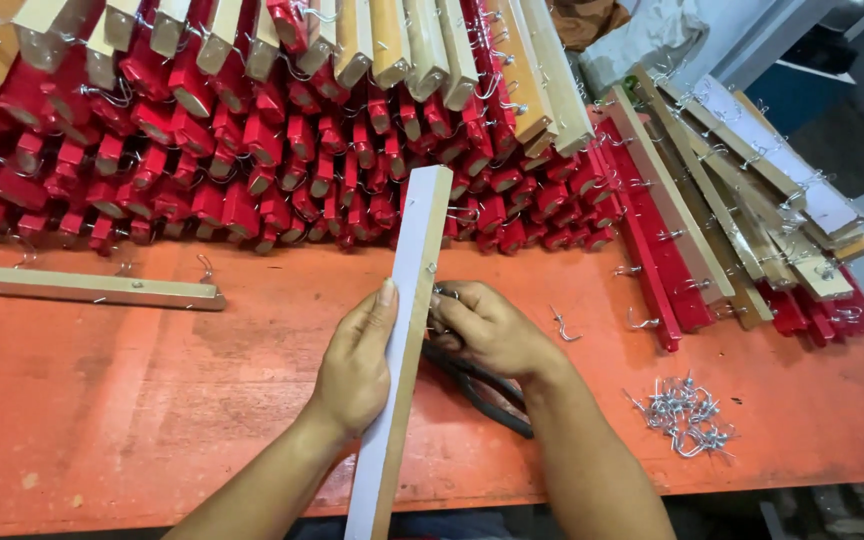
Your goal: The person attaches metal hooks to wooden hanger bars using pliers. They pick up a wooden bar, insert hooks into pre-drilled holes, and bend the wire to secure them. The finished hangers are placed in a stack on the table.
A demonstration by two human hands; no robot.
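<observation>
Counter (102, 400): orange-red top, scuffed pale in patches.
Slat stack (252, 140): red and bare-wood slats piled across the far side, ends toward the camera, wire hooks showing.
Right pile (732, 200): longer slats, red, pale wood and white-faced, laid at a slant.
Single slat (87, 287): pale wood, flat at far left.
Hook heap (687, 415): small silver hooks, right of the arms.
Loose hook (562, 325): alone, just beyond the right hand.
White strip (407, 330): long, white face, wooden edge, running from the near counter edge up to the stack.
Left hand (357, 365): grip wrapped on the strip's left side, thumb on its face.
Right hand (487, 330): grip pinched at the strip's right edge by a hook; what it pinches cannot be told.
Black tool (487, 395): lies under the right wrist.
</observation>
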